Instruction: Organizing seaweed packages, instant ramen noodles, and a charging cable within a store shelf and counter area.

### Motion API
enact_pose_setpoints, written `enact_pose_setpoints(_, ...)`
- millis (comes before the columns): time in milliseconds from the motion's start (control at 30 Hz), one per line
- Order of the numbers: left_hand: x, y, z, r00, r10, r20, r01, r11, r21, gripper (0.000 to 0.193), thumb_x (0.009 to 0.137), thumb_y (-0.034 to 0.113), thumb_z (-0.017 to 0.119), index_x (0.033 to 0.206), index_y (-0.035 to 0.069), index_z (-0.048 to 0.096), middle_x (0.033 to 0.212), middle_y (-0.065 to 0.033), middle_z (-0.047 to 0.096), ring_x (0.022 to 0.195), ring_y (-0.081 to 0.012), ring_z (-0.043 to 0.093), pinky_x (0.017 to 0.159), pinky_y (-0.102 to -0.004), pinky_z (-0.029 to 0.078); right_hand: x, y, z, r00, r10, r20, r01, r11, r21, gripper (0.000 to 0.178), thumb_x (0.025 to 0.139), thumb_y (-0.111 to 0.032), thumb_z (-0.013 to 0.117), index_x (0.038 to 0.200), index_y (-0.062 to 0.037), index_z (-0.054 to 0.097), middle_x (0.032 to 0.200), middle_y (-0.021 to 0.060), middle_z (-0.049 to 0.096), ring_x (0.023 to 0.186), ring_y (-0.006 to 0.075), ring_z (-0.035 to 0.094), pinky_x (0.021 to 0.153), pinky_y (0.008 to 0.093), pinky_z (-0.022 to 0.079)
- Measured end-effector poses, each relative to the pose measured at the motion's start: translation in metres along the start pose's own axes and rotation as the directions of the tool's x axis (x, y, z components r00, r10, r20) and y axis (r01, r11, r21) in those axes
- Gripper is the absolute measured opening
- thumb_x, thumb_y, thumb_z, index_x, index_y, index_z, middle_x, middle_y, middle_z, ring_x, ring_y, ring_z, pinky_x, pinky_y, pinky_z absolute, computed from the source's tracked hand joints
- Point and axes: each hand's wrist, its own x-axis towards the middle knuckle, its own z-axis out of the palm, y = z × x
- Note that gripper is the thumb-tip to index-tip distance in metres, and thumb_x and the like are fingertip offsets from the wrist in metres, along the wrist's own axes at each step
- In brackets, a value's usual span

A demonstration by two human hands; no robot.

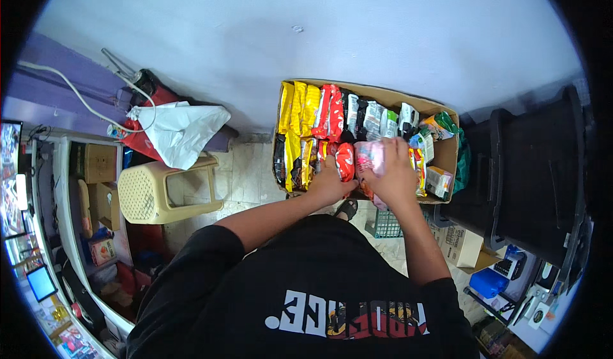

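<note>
In front of me an open cardboard box (408, 95) holds upright bagged packets in rows. My right hand (394, 174) is closed over a pink packet (369, 155) near the front middle of the box. Just left of it, my left hand (329, 183) grips a red packet (345, 160) between thumb and fingers. Yellow packets (310, 107) fill the box's left side, with taller red packets (332, 110) beside them. Black and white packets (372, 118) stand along the back. Green and orange packets (439, 126) lean at the right end. My palms hide the lower parts of both held packets.
To the left stands a beige plastic stool (143, 193), with a white plastic bag (182, 132) behind it. Large black bins (536, 174) line the right side. A green crate (387, 225) sits below the box, and a pale wall (306, 46) rises behind it.
</note>
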Motion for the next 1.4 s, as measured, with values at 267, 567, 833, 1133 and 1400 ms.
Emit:
enact_pose_setpoints(267,0.018,-0.014,-0.006,0.984,0.136,0.115,-0.169,0.917,0.362,0.069,0.082,0.049,0.057,0.126,-0.002,0.042,0.118,-0.0257,0.049,0.101,-0.0384,0.056,0.084,-0.0439,0.047,-0.007,-0.018,-0.085,0.977,-0.053,-0.206,0.069,0.995,0.069,0.066,0.064,-0.010,0.070,0.125,-0.0088,0.045,0.121,0.0219,0.043,0.114,0.0397,0.045,0.092,0.0423,0.043)
enact_pose_setpoints(567,-0.048,-0.011,-0.065,0.962,0.270,-0.044,-0.235,0.732,-0.639,0.057,0.093,0.030,0.052,0.138,0.004,0.030,0.122,-0.0086,0.047,0.095,-0.0149,0.053,0.081,-0.0286,0.044,0.007,0.039,-0.092,0.997,-0.075,-0.010,0.034,0.330,0.943,0.072,0.069,-0.009,0.073,0.130,0.0004,0.035,0.122,0.0107,0.046,0.111,0.0200,0.048,0.098,0.0335,0.038)
enact_pose_setpoints(833,-0.162,0.003,-0.015,0.883,0.271,-0.384,-0.415,0.063,-0.908,0.066,0.088,0.035,0.060,0.137,0.004,0.030,0.129,-0.0094,0.048,0.112,-0.0151,0.052,0.090,-0.0322,0.045,0.012,-0.005,-0.032,0.718,-0.673,0.176,-0.303,-0.074,0.950,0.074,0.070,-0.008,0.062,0.137,-0.0024,0.031,0.132,0.0113,0.042,0.123,0.0217,0.042,0.103,0.0352,0.034)
enact_pose_setpoints(1133,-0.341,-0.005,0.099,0.474,-0.394,-0.788,-0.811,0.154,-0.564,0.047,0.086,0.012,0.062,0.126,0.001,0.041,0.117,-0.0096,0.057,0.103,-0.0140,0.058,0.090,-0.0305,0.046,-0.069,-0.077,-0.006,0.335,-0.817,0.470,-0.727,0.093,0.680,0.061,0.076,-0.008,0.048,0.136,-0.0057,0.034,0.118,0.0108,0.055,0.106,0.0219,0.057,0.091,0.0347,0.047)
enact_pose_setpoints(1400,-0.528,-0.035,0.289,-0.106,-0.713,-0.693,-0.947,0.284,-0.147,0.050,0.087,0.013,0.059,0.131,0.003,0.036,0.122,-0.0089,0.054,0.107,-0.0168,0.056,0.093,-0.0339,0.046,-0.223,-0.134,-0.007,0.021,-0.898,0.439,-0.726,0.289,0.624,0.043,0.082,-0.014,0.053,0.122,0.0002,0.047,0.111,0.0121,0.060,0.097,0.0232,0.062,0.085,0.0372,0.051)
